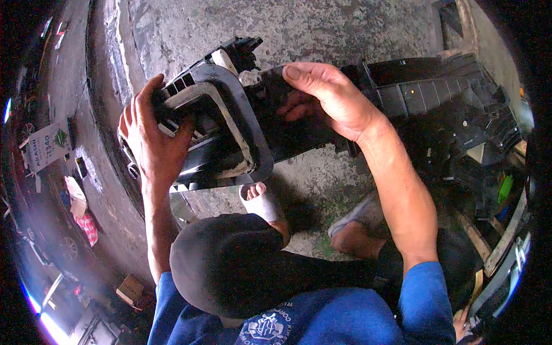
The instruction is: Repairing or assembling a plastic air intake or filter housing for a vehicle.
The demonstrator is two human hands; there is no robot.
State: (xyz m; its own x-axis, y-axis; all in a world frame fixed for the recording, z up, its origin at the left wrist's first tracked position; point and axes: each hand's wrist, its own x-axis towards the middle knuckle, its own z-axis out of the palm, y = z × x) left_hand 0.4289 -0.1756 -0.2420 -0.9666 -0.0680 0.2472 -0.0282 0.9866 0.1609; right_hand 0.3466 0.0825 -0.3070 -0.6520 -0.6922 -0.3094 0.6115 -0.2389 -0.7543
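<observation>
A black plastic housing (198, 179) is raised in front of me, with a rectangular opening framed by a wide dark flange and a worn, pale foam seal (230, 115). My left hand (152, 129) is closed round its left end, the thumb reaching in over the opening. On the other side, my right hand (336, 100) has its thumb bent toward curled fingers. A dark piece (270, 80) lies between them, next to a small crumpled whitish bit (249, 77). Shadow hides most of those fingertips, and what exactly they pinch I cannot make out.
A large ribbed black plastic part (425, 95) and further dark parts (460, 138) are at the right. Below the housing, my sandalled feet (261, 201) stand on the stained concrete floor (310, 34). At the left are a printed board (49, 146) and a small cardboard box (130, 289).
</observation>
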